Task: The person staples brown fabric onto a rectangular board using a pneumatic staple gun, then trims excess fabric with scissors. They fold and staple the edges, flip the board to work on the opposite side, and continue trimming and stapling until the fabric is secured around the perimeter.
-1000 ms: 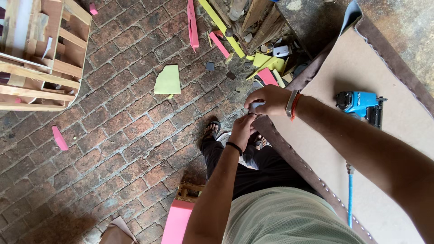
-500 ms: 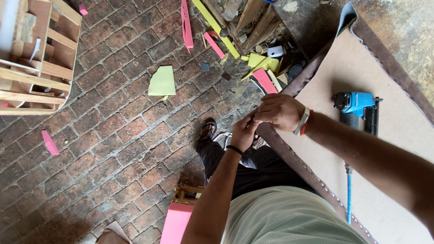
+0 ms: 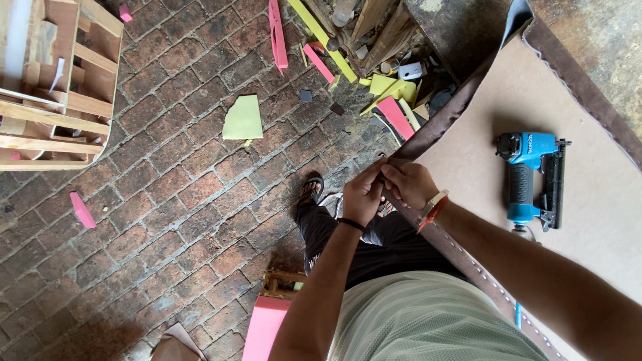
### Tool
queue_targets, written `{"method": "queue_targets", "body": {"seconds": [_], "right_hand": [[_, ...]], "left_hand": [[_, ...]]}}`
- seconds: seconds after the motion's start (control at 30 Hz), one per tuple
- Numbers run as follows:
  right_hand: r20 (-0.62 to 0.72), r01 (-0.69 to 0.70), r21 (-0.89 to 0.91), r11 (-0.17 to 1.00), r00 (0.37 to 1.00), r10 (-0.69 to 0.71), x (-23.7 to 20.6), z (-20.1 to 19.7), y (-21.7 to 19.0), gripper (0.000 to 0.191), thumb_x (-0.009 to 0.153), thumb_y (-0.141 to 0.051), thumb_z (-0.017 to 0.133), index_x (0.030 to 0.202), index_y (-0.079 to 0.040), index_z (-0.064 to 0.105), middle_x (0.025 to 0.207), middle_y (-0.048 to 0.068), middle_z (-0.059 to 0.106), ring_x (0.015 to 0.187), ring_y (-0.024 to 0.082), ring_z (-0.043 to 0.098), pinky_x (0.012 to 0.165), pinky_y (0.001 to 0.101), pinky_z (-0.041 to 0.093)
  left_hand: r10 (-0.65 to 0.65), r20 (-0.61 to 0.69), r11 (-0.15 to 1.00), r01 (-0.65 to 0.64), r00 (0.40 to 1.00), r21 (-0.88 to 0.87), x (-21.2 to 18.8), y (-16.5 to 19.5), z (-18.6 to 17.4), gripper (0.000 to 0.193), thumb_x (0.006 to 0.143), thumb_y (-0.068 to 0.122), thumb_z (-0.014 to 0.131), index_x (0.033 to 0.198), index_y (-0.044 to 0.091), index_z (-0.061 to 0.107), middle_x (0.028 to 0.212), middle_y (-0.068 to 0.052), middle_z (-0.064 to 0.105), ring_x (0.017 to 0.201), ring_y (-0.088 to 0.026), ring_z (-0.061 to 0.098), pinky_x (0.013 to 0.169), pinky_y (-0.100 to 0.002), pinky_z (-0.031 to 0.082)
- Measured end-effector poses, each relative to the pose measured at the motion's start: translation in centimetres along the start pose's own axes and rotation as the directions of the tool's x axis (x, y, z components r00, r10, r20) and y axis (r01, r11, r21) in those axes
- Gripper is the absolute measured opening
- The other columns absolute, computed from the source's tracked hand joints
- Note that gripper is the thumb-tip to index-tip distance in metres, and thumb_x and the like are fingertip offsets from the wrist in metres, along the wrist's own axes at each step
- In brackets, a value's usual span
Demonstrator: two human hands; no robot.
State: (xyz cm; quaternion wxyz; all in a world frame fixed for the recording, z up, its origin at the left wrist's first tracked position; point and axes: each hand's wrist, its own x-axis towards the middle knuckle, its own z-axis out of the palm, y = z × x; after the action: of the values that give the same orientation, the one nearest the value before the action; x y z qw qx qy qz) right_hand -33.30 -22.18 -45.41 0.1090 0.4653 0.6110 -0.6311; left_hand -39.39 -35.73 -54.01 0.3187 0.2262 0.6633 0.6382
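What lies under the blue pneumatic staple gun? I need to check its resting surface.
The blue pneumatic staple gun lies on a flat tan board edged with dark brown fabric. Whatever sits beneath that board is covered.

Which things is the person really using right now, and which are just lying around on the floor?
In use:
- left hand and right hand, both pinching the brown edge strip
- tan board that the strip wraps
- blue staple gun, resting on the board, untouched

Lying about:
- green foam scrap
- pink foam pieces
- wooden frame
- brick floor
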Motion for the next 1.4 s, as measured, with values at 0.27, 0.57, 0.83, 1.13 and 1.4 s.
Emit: {"method": "queue_targets", "body": {"seconds": [0.27,0.57,0.83,1.13,1.4], "right_hand": [[-0.045,0.115,-0.020,0.993,0.992,-0.116,-0.2,-0.5,2.2,0.042,0.102,-0.032,0.061,0.072,-0.001,0.062,0.050,0.003,0.054,0.036,0.011,0.046,0.035,0.0284,0.036],[-0.049,0.181,-0.023,0.983,0.982,-0.182,-0.1,-0.7,2.8,0.041,0.101,-0.029,0.064,0.071,-0.002,0.062,0.047,0.004,0.055,0.034,0.011,0.047,0.033,0.0277,0.036],[-0.016,-0.007,-0.478,0.879,1.000,0.000,-2.0,-1.3,1.1,0.054,0.106,-0.039,0.055,0.072,0.002,0.066,0.053,0.009,0.065,0.043,0.016,0.061,0.044,0.0313,0.048],[-0.314,-0.194,-0.947,0.256,0.729,-0.608,-9.7,-12.0,3.3,0.053,0.085,-0.047,0.082,0.122,-0.012,0.067,0.124,0.014,0.066,0.119,0.034,0.062,0.094,0.0446,0.056],[-0.618,-0.393,-0.722,0.569,0.737,-0.275,-7.7,-17.4,5.9,0.116,0.066,-0.046,0.096,0.146,0.009,0.032,0.134,0.033,0.050,0.119,0.046,0.057,0.097,0.0517,0.052]], "left_hand": [[-0.278,0.349,0.530,0.446,0.895,-0.721,-1.3,-2.8,-1.5,0.058,0.103,0.020,0.052,0.151,-0.010,0.043,0.140,-0.018,0.061,0.136,-0.031,0.056,0.119,-0.047,0.040],[-0.364,0.430,0.426,0.558,0.826,-0.712,0.0,-2.9,-0.1,0.065,0.110,0.053,0.040,0.134,-0.007,0.051,0.119,-0.018,0.064,0.122,-0.033,0.062,0.115,-0.053,0.045],[-0.524,0.464,0.671,0.681,0.715,-0.292,1.5,-1.7,0.0,0.050,0.103,0.039,0.052,0.139,0.005,0.054,0.113,-0.013,0.066,0.112,-0.025,0.067,0.106,-0.049,0.053],[-0.513,0.529,0.723,0.673,0.676,-0.158,2.5,0.3,-1.5,0.054,0.104,0.037,0.055,0.143,0.000,0.050,0.135,-0.016,0.064,0.124,-0.026,0.065,0.107,-0.043,0.057],[-0.474,0.518,0.783,0.610,0.712,-0.122,2.4,-0.7,-0.9,0.058,0.101,0.037,0.056,0.145,-0.001,0.048,0.136,-0.016,0.062,0.123,-0.028,0.064,0.102,-0.045,0.060]]}}
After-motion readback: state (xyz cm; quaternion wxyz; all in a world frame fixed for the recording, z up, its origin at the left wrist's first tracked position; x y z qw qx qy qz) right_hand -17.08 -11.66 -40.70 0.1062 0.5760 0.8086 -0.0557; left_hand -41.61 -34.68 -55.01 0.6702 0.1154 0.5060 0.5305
